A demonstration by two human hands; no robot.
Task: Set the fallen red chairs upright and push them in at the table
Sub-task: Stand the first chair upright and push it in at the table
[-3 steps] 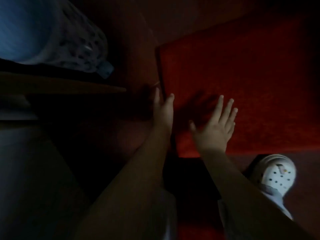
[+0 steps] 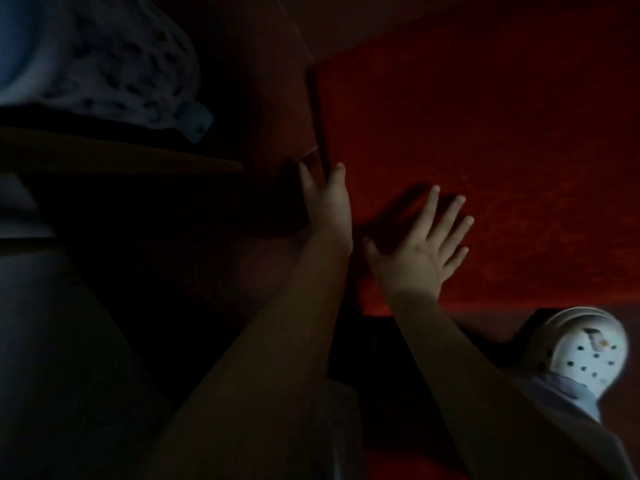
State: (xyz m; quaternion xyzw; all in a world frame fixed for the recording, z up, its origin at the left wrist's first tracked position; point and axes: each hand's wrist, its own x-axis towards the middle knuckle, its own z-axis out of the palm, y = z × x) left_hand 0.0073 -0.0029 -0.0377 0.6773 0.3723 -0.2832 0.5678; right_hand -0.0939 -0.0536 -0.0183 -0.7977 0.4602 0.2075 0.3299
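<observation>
both forearms reaching forward, left hand (image 2: 327, 202) edge-on with straight fingers, right hand (image 2: 420, 249) flat, fingers spread

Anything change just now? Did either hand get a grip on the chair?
Almost nothing. The left hand has crept slightly up the dark left edge of the red chair. The right hand stays spread over the red surface. No grip taken or released, and both hands remain open with straight fingers.

The red chair (image 2: 485, 150) face, upper right, looks like matt, napped cloth. The white shoe (image 2: 585, 355), lower right, is smooth perforated plastic. The latticed white basket (image 2: 131, 64), upper left, looks plastic too.
</observation>
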